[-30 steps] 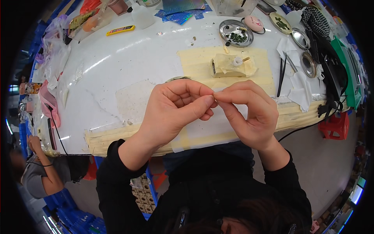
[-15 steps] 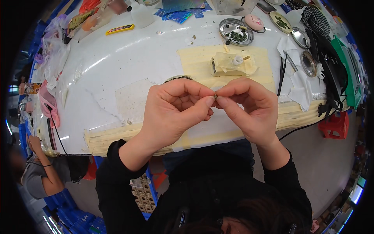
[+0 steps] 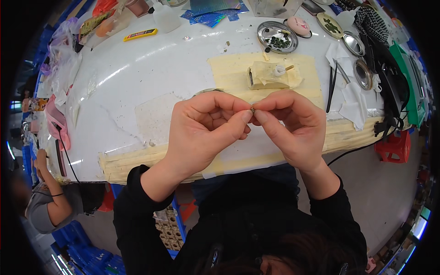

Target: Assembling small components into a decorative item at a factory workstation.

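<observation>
My left hand [image 3: 206, 128] and my right hand [image 3: 291, 126] meet fingertip to fingertip above the front of the white table [image 3: 151, 68]. Between thumbs and forefingers they pinch one tiny dark piece [image 3: 252, 109]. Both sets of fingers are curled in tight around it, and most of the piece is hidden. Just beyond the hands lies a yellowish paper sheet [image 3: 229, 73] with a small tape-covered block [image 3: 268, 75] on it, topped by a little white cap and a stick.
A round metal dish of dark green bits [image 3: 277, 41] stands at the back, with other small dishes [image 3: 362, 73] and white tissues [image 3: 353, 98] to the right. A yellow cutter [image 3: 140, 34] and bags lie at the back left. Another person [image 3: 50, 201] crouches low on the left. A red stool [image 3: 394, 146] stands right.
Both hands have stayed together on the tiny piece, with only slight shifts of the fingers. Nothing else on the table has moved.
</observation>
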`<move>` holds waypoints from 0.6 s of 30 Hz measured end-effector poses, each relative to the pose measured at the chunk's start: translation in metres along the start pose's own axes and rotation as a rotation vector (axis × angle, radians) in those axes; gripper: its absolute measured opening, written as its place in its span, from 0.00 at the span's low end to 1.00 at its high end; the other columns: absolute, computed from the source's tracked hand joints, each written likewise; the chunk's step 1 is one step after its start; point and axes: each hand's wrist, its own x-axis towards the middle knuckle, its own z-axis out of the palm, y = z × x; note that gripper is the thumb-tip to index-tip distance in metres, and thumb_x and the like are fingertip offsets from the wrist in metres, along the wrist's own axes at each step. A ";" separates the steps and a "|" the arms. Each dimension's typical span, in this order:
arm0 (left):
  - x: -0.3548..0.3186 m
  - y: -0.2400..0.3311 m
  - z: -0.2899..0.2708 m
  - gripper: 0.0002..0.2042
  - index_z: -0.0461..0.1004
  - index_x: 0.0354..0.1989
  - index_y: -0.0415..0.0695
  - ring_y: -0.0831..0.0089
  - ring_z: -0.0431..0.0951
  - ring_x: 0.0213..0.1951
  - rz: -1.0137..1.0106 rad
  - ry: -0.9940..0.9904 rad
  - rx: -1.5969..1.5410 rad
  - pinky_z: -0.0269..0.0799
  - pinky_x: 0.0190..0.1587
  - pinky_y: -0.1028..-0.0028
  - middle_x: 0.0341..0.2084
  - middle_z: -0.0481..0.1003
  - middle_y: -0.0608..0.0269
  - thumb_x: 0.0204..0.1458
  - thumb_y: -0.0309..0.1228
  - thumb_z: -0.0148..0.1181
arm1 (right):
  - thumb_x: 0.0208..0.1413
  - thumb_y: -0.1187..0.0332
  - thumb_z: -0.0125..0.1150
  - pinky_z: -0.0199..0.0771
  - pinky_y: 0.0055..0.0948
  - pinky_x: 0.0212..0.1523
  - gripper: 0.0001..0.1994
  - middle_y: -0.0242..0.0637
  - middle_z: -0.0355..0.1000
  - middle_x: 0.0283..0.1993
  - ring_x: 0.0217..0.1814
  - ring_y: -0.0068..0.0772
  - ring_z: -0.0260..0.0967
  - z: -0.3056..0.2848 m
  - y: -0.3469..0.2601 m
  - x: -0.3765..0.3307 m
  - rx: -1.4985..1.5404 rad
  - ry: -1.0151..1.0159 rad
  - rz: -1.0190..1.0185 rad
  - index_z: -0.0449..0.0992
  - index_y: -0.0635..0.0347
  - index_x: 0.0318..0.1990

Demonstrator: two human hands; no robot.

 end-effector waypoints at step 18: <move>0.001 0.001 -0.005 0.06 0.76 0.39 0.34 0.80 0.79 0.31 -0.024 -0.079 -0.052 0.77 0.35 0.81 0.30 0.78 0.61 0.55 0.22 0.63 | 0.45 0.83 0.67 0.74 0.25 0.28 0.09 0.38 0.75 0.29 0.28 0.32 0.75 -0.007 -0.006 0.008 -0.567 -0.033 -0.487 0.77 0.64 0.34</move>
